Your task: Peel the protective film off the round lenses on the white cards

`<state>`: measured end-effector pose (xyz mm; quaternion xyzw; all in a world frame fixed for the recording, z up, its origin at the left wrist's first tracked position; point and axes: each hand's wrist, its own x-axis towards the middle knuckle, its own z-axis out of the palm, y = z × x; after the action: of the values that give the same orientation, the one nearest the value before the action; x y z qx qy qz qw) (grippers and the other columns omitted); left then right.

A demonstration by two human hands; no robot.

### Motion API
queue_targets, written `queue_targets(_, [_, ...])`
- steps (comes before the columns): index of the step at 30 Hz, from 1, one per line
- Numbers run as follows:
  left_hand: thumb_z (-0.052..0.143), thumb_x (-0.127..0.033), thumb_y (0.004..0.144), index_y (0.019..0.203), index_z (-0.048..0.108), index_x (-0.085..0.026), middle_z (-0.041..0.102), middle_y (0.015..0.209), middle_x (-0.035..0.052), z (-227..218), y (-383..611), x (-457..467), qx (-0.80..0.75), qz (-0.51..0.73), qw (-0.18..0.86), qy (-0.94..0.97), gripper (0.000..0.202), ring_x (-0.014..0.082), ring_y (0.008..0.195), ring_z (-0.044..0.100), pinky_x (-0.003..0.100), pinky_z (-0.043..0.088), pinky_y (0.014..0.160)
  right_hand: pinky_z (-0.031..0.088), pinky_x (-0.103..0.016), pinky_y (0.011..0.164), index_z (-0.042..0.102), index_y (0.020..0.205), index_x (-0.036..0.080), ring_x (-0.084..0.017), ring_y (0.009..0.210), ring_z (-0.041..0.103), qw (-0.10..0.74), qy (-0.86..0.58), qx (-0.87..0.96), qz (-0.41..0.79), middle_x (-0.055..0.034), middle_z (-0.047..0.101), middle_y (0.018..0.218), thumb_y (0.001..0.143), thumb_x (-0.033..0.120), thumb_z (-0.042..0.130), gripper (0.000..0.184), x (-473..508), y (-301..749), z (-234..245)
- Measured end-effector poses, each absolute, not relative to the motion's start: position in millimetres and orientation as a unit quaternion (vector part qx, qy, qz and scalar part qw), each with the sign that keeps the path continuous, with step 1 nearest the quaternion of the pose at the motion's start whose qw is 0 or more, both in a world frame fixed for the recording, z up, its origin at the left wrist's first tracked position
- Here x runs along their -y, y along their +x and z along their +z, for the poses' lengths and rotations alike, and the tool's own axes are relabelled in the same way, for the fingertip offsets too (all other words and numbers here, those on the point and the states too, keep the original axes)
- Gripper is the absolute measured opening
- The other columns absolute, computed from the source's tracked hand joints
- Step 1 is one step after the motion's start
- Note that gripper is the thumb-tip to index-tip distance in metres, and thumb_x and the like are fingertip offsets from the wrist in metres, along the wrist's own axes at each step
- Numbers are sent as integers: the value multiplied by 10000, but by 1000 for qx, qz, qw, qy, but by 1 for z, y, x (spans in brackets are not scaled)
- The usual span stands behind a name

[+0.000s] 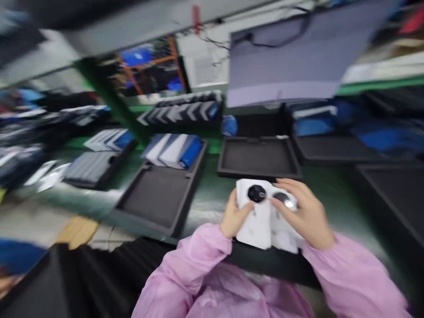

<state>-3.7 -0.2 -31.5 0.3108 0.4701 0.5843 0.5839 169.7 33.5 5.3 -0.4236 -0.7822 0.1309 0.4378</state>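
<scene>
My left hand [236,215] grips a white phone back cover [254,227] by its left edge, thumb on its face. Near the top of that cover sits a round black camera ring [256,193]. My right hand [306,212] pinches a second white piece [284,234], which looks like a thin cover or film with a round opening near its top. The two pieces are side by side, their edges touching or overlapping; which one cannot be told. Both hands are above the front part of the dark green bench [207,205].
An open black foam tray [260,173] lies just beyond my hands. To the left, another black tray [149,198] has a row of white and blue pieces [174,150] at its far end. Grey slabs [89,167] lie farther left. A dark tray [397,194] is at right.
</scene>
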Motion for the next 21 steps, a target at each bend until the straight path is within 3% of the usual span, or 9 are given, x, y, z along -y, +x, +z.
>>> queue_targets(5, [682,-318,771,1361,338,-216,486,1374,128,-42,3,5,-501,528,570,380,691,257,1189,545,376,478,959,478,-466,945,608,979,210,-271,1098,569,431,-470,747,186,-99,585,1137,779,286,689,228,-40,151,-9])
queue_targets(11, [637,-319,824,1390,312,-225,451,1414,113,-38,5,17,-527,501,514,456,660,247,1273,475,366,416,1036,480,-429,911,582,832,205,-234,1011,590,447,-487,697,278,-68,608,1042,756,217,711,150,-33,161,-15])
queue_targets(17, [646,-279,809,1395,305,-242,399,1459,97,-42,6,15,-545,486,498,468,679,260,1344,390,399,321,1112,502,-389,841,574,807,210,-226,976,597,457,-486,690,281,-72,609,1021,806,254,665,101,-37,163,-13])
queue_targets(21, [661,-231,779,1378,353,-276,516,1356,55,-33,7,14,-544,513,503,434,674,246,1261,486,374,378,1072,509,-402,814,578,798,244,-255,997,600,442,-480,704,280,-81,611,1031,833,353,634,127,-34,168,-11])
